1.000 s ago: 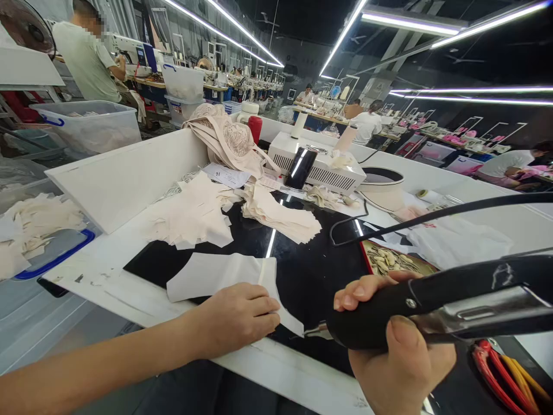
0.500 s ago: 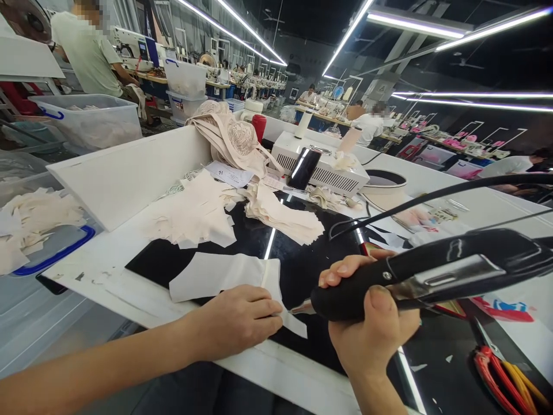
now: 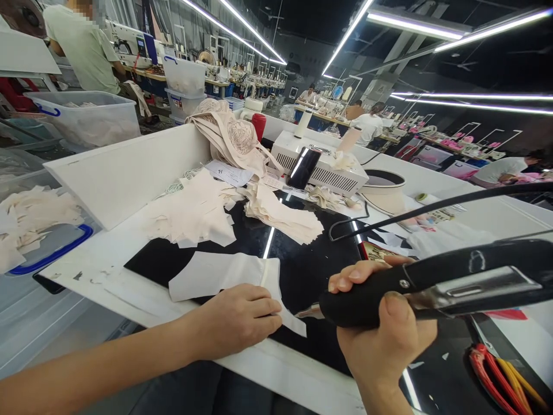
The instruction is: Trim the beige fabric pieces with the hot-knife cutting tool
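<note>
My left hand presses down on a white fabric piece, its fingers bent and together near a pale strip that crosses the cloth. Part of the fabric is hidden under that hand. Wrapped in my right hand is a black corded handheld tool with a chrome lever along its side. Its narrow metal tip points left, just off the fabric's right edge. Behind the fabric are a pile of cream cut pieces and a stack of cream strips on the black glossy board.
Red-and-yellow-handled scissors lie at the right. A white slotted box, a dark cylinder and heaped cream garments stand at the back. Bins with cloth are at the left. A co-worker sits beyond.
My right hand has drawn the black tool to the right and slightly down, so its tip is farther from my left hand. My left hand and the fabric have stayed put.
</note>
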Tool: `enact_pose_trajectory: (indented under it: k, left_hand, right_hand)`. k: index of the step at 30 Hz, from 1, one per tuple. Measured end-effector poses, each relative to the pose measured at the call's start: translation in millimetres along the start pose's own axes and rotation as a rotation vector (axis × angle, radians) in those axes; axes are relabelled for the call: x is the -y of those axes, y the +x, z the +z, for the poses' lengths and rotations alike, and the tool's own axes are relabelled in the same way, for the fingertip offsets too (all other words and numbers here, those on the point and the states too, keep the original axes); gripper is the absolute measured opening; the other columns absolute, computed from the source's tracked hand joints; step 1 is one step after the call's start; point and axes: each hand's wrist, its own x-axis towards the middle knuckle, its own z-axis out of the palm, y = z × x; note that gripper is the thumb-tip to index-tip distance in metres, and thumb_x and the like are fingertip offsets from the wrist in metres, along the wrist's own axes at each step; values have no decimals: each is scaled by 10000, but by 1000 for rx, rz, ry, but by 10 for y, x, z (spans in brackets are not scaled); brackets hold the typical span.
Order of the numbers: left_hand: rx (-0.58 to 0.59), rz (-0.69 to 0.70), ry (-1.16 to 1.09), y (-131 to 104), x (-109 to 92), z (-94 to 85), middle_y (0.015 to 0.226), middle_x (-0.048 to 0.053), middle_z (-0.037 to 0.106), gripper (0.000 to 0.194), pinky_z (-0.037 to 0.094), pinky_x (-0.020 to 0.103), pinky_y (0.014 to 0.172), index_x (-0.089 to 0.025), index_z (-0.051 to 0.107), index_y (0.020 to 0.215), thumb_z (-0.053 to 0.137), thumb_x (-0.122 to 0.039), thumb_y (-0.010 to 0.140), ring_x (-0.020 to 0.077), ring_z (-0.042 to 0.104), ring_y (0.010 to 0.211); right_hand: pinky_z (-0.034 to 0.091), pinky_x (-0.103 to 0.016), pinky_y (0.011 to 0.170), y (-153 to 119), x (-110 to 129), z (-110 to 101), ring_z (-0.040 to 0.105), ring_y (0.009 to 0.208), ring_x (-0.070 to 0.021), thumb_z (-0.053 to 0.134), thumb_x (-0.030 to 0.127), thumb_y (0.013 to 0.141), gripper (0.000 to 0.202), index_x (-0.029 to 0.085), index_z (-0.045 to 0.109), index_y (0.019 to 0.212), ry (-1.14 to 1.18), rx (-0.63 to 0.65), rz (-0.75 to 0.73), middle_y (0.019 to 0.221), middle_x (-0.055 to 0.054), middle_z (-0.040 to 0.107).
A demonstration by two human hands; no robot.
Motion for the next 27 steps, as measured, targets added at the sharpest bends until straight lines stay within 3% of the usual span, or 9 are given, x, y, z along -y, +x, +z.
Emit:
enact_pose_trajectory:
  k: [27]
  left_hand:
    - [9, -13, -7, 8, 3, -10, 1064, 68, 759, 195, 589, 300, 963, -143, 670, 1122, 504, -62, 1060, 164, 698, 977]
  right_hand:
    - [581, -280, 553, -144, 18, 47, 631, 607, -141, 803, 334, 849, 292, 249, 650, 1083, 75, 85, 54, 763, 34, 672]
